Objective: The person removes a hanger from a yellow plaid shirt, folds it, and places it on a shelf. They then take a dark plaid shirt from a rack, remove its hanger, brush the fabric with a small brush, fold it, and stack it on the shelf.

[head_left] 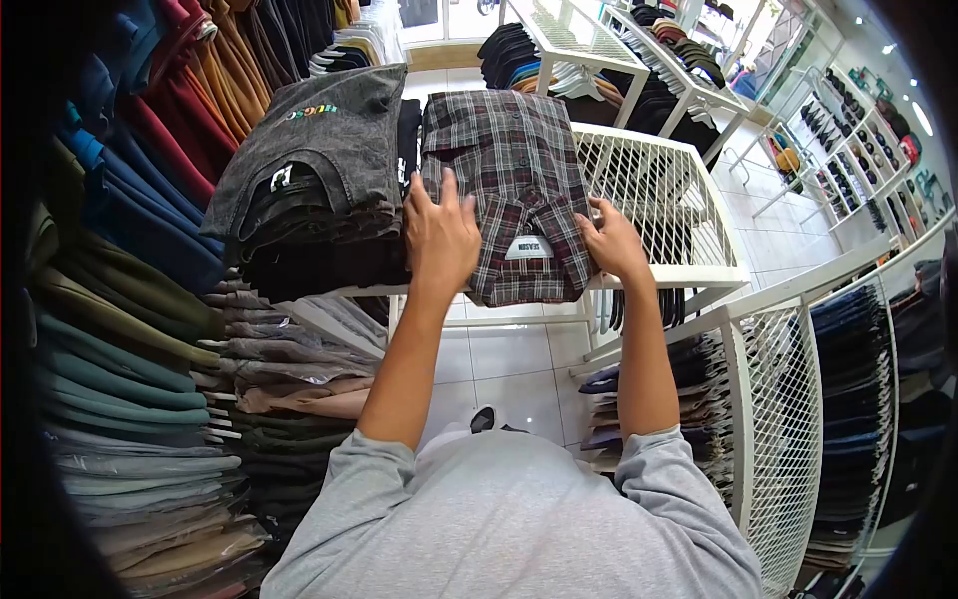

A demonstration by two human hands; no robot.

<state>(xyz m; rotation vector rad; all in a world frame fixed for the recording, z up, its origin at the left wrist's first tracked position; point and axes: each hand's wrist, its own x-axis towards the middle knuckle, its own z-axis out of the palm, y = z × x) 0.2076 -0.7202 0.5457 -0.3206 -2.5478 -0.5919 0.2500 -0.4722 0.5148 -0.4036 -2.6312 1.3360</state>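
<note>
Our left hand (pixel 440 237) presses flat on the folded plaid shirt (pixel 509 190); our right hand (pixel 611 243) grips its edge, squaring it beside the grey stack (pixel 319 170); next, we judge, careful alignment.

To your left on the white wire shelf (pixel 659 190) sits a stack of folded dark grey tees (pixel 319 170), the top one with small lettering. Further left hang rows of shirts (pixel 120 329) in red, blue, green and tan. Below you is white tiled floor (pixel 509 369). Far right, wall shelves (pixel 858 140) carry small items too distant to identify. Dark garments (pixel 858 399) hang at right.
</note>
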